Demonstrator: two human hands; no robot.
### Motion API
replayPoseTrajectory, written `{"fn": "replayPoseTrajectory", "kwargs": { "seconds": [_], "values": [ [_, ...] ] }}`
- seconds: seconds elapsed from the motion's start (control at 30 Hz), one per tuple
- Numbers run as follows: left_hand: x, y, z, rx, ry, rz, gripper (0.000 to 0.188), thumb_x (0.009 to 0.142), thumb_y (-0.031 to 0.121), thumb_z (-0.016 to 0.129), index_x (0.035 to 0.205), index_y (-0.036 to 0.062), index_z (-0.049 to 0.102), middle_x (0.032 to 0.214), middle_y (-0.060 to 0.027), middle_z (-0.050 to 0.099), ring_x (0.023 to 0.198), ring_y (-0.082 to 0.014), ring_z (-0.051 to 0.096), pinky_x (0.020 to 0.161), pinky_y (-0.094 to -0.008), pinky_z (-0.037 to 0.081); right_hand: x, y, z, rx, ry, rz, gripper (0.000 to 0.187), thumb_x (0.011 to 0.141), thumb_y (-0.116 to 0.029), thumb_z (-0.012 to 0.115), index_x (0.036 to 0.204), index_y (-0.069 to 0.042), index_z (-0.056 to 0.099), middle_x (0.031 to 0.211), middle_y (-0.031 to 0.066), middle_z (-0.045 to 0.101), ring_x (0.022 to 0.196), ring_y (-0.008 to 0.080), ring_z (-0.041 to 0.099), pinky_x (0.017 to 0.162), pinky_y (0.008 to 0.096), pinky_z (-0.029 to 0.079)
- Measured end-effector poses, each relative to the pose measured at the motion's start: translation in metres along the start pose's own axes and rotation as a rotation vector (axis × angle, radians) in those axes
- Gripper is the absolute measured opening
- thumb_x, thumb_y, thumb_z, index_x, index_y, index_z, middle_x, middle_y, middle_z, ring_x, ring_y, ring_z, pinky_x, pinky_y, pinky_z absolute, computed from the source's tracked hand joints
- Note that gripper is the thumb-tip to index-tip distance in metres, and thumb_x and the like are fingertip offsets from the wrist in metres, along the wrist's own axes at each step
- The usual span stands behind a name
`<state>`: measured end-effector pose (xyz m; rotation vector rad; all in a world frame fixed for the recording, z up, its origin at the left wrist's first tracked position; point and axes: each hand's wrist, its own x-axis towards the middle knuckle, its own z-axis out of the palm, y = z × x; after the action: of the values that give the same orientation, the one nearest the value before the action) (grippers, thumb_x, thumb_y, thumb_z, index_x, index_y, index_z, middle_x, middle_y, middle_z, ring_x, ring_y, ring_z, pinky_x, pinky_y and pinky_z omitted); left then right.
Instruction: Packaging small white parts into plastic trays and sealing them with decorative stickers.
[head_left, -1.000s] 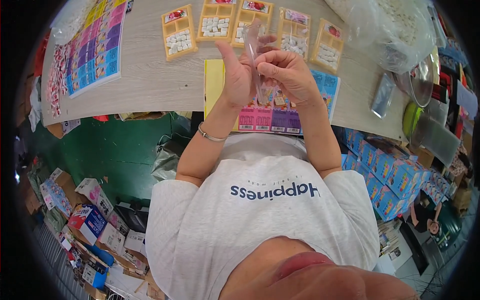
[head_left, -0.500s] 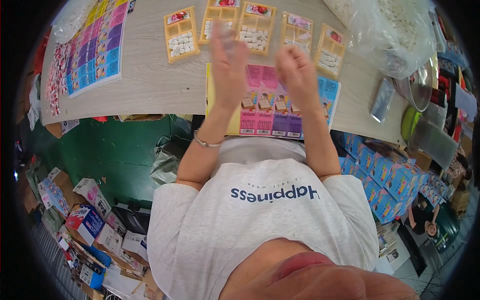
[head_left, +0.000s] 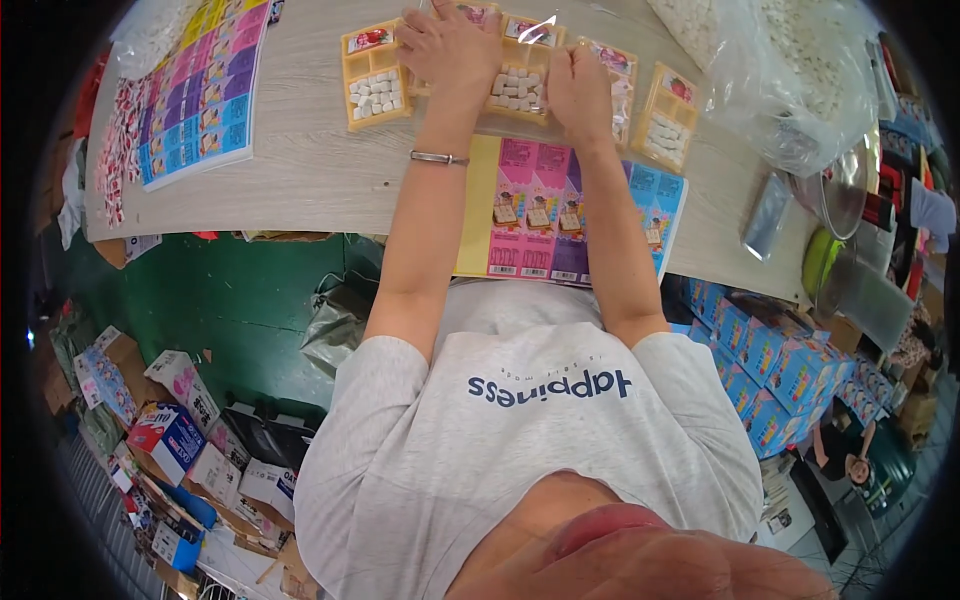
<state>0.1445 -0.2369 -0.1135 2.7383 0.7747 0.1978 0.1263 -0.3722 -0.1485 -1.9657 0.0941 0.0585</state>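
Note:
A row of pale yellow trays lies across the far part of the table, with small white pieces in their larger compartments. The leftmost tray [head_left: 361,64] shows a strawberry picture on top. My left hand [head_left: 450,48] rests over the second tray, fingers spread across its upper part and hiding most of it. My right hand [head_left: 581,95] is closed between the third tray [head_left: 524,56] and the fourth tray [head_left: 627,72], partly covering the fourth. Shiny clear film [head_left: 540,28] glints over the third tray's top. Whatever the right fingers hold is hidden.
The rightmost tray [head_left: 668,102] stands apart. Colourful printed sheets [head_left: 535,165] lie under my forearms; another stack [head_left: 205,105] is at left beside red-and-white packets [head_left: 115,165]. A big clear bag of white pieces [head_left: 775,85] and a clear packet [head_left: 767,215] sit at right.
Both hands have reached farther away from me, onto the trays. My left hand now lies over the second tray; my right hand has moved slightly up beside the third.

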Motion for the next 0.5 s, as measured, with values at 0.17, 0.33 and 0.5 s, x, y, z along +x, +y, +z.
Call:
{"fn": "replayPoseTrajectory", "kwargs": {
  "seconds": [0.17, 0.33, 0.5],
  "values": [
    [-0.001, -0.004, 0.018, 0.083, -0.008, 0.032, 0.080, 0.093, 0.056, 0.052, 0.152, 0.0040, 0.036, 0.146, -0.0295, 0.044, 0.136, -0.0440, 0.039, 0.112, -0.0576, 0.032, -0.019, -0.015, -0.006, -0.544, 0.149, -0.093, 0.036, 0.095, -0.026, 0.053, 0.117, 0.001, 0.062, 0.106, 0.0225, 0.067, 0.102, 0.0406, 0.064, 0.091, 0.0498, 0.050],
    [0.016, -0.045, 0.034, 0.161, 0.052, 0.544, 0.069, 0.097, 0.047, 0.049, 0.153, 0.0116, 0.034, 0.153, -0.0171, 0.040, 0.141, -0.0391, 0.035, 0.113, -0.0565, 0.030, -0.023, -0.013, 0.006, -0.812, 0.022, -0.573, 0.064, 0.094, -0.039, 0.058, 0.144, -0.001, 0.043, 0.152, 0.0238, 0.037, 0.144, 0.0386, 0.031, 0.114, 0.0554, 0.029],
    [0.007, -0.059, 0.052, 0.046, 0.035, 0.657, 0.061, 0.100, 0.046, 0.042, 0.154, 0.0200, 0.033, 0.160, -0.0052, 0.033, 0.148, -0.0366, 0.027, 0.117, -0.0561, 0.025, -0.014, 0.018, 0.015, -0.889, -0.117, -0.583, 0.074, 0.097, -0.049, 0.052, 0.152, -0.004, 0.033, 0.161, 0.0199, 0.025, 0.151, 0.0347, 0.019, 0.119, 0.0570, 0.018]
  ]
}}
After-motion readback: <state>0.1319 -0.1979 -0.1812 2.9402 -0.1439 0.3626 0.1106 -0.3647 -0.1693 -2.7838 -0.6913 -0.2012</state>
